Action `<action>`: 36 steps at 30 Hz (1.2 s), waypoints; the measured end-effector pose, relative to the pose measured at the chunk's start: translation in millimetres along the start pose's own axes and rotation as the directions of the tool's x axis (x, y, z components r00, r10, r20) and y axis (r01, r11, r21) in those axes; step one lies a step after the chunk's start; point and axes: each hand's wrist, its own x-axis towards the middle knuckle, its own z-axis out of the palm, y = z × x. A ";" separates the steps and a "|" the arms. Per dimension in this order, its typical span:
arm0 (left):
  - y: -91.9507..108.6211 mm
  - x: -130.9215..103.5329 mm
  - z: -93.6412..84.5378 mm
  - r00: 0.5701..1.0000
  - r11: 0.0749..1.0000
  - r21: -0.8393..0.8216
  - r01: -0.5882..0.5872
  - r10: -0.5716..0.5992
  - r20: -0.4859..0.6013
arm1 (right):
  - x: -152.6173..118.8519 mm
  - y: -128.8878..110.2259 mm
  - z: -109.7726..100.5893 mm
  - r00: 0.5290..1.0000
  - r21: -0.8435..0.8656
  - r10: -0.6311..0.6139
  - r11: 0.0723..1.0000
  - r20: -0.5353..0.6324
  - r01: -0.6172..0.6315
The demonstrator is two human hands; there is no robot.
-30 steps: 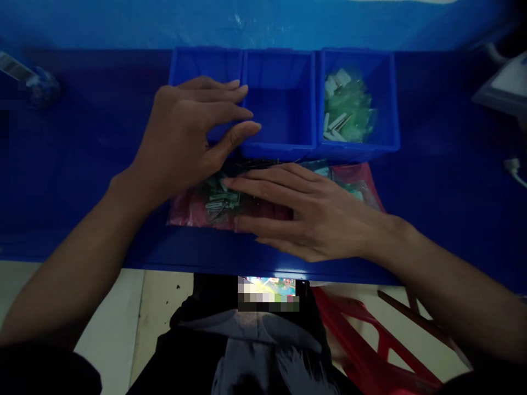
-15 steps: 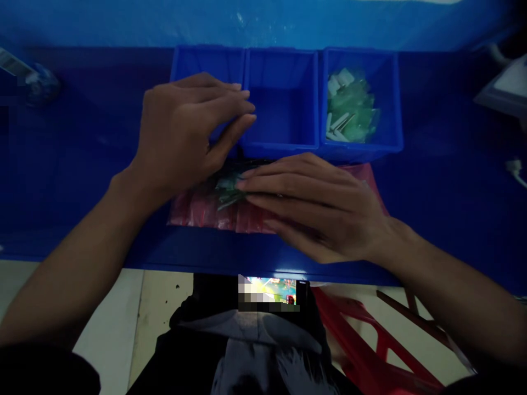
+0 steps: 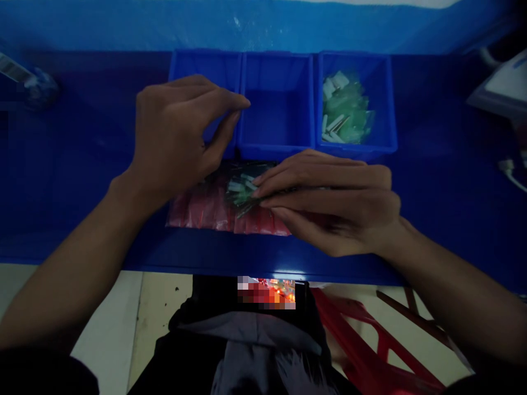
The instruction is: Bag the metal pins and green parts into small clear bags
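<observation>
My right hand point(image 3: 333, 200) has its fingertips together on a small clear bag of greenish-white pieces point(image 3: 242, 189), above a row of pink plastic bags point(image 3: 209, 211). My left hand point(image 3: 177, 131) hovers over the front of the left blue bin point(image 3: 206, 59), its thumb near its fingertips with a narrow gap between them and nothing visible there. The middle blue bin point(image 3: 278, 148) stands beside it. In the right blue bin point(image 3: 381, 144) lie green bags and white pieces point(image 3: 348, 109).
A wrapped item point(image 3: 39, 88) lies at the far left of the blue table point(image 3: 74, 219). At the right are a white object point(image 3: 508, 82) and a cable point(image 3: 510, 175). Below the table edge, a lit phone point(image 3: 267, 293) rests on my lap near a red chair point(image 3: 366, 340).
My right hand has moved slightly right, its fingers more drawn together, and more of the greenish-white bag shows. My left hand's fingers have come together, nearer the thumb.
</observation>
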 end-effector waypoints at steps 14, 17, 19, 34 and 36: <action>1.0 -2.0 1.5 0.993 0.984 0.145 -0.107 0.113 -0.035 | -8.4 10.1 7.2 0.961 -0.244 -0.067 0.960 0.269 0.136; -0.4 -1.5 3.3 0.994 0.992 0.093 -0.081 0.088 -0.071 | -7.8 9.0 5.5 0.983 -0.229 -0.075 0.967 0.165 0.112; -0.7 -1.4 3.1 0.998 0.998 0.051 -0.033 0.036 -0.057 | -7.5 8.8 4.5 0.993 -0.234 -0.062 0.968 0.103 0.085; 24.6 -1.5 -2.1 0.966 0.952 -0.234 0.198 -0.230 -0.119 | 2.2 1.3 -8.8 0.915 -0.209 0.244 0.924 -0.321 -0.320; 35.9 -6.6 -0.4 0.925 0.885 -0.373 0.278 -0.352 -0.147 | 3.5 3.5 -10.6 0.807 -0.092 0.352 0.892 -0.474 -0.443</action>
